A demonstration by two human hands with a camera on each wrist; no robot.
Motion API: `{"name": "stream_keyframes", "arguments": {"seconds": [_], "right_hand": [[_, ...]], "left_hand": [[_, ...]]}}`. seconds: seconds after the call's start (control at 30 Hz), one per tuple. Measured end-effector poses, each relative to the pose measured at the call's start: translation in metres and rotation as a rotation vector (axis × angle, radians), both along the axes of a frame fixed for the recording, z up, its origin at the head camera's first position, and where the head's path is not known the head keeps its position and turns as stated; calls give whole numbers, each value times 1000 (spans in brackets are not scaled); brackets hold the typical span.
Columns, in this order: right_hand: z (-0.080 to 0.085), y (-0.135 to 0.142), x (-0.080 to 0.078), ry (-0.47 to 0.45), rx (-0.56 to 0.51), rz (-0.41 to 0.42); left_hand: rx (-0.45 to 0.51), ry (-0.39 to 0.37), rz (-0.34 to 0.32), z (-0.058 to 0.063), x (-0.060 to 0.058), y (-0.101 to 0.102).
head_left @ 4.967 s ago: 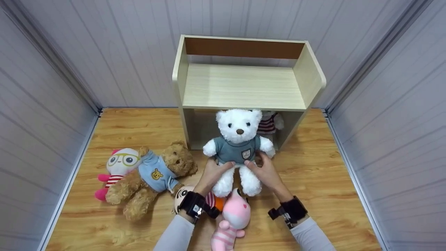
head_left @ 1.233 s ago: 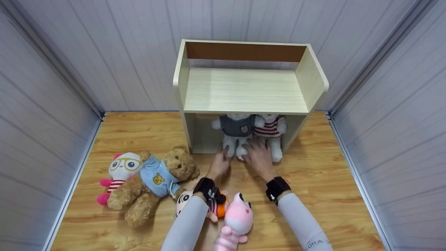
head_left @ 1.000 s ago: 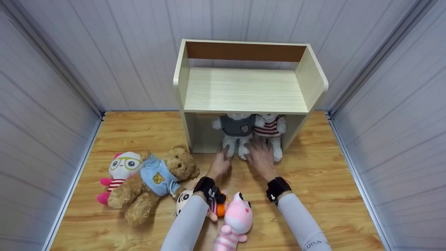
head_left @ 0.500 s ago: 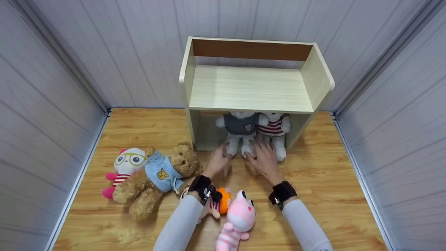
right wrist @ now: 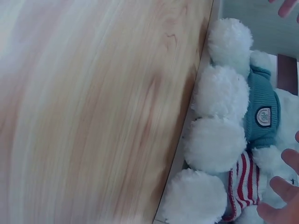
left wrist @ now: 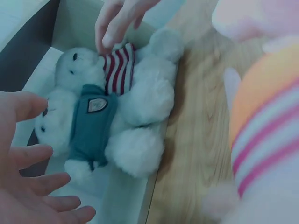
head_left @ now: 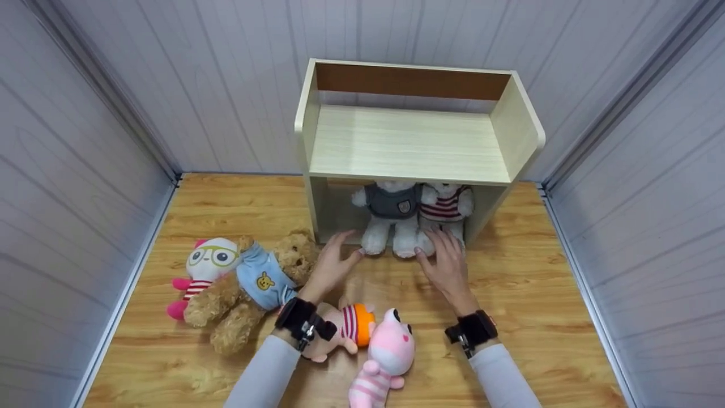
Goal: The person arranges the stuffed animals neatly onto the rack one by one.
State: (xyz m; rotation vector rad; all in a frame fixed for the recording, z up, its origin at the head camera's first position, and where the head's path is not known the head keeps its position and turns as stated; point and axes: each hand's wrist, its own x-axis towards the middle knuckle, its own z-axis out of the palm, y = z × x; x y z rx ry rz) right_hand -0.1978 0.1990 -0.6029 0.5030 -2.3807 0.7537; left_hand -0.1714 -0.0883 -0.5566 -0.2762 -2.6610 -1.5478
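Note:
A white teddy bear in a grey-green shirt (head_left: 391, 203) sits in the lower compartment of the shelf, its feet at the front edge. Close against its side, on the right, is a white plush toy in a red-and-white striped shirt (head_left: 440, 207). The shelf board hides most of both heads in the head view. My left hand (head_left: 331, 266) is spread with nothing in it, left of the teddy's foot; the left wrist view shows its fingers (left wrist: 49, 184) apart. In front of the striped toy's legs my right hand (head_left: 446, 266) has relaxed fingers and holds nothing.
The pale wooden shelf (head_left: 408, 144) stands near the back wall. On the floor lie a brown teddy (head_left: 269, 277), a panda-like doll with glasses (head_left: 209, 263), a doll with orange bottoms (head_left: 357, 326) under my left forearm, and a pink frog-like plush (head_left: 391, 351). Walls enclose the sides.
Both hands held the white teddy in front of the shelf earlier; it now sits inside the lower compartment. My hands have let go of its legs and moved apart, the left one further left.

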Motion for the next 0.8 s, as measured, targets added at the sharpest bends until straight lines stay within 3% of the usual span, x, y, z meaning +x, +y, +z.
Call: {"name": "stream_keyframes", "arguments": {"seconds": [0.27,0.4,0.57,0.67,0.8], "right_hand": [[6,8,12,-4,-25,1],[9,12,17,-28,-94,2],[12,15,20,-39,-142,-12],[13,15,21,-31,-151,-16],[10,14,22,-11,-151,-22]], "left_hand": [[-29,44,-13,15,12,-37],[-29,79,28,23,16,-58],[-33,153,86,24,17,-81],[-114,196,100,24,16,-95],[-342,257,75,29,13,-114]]}}
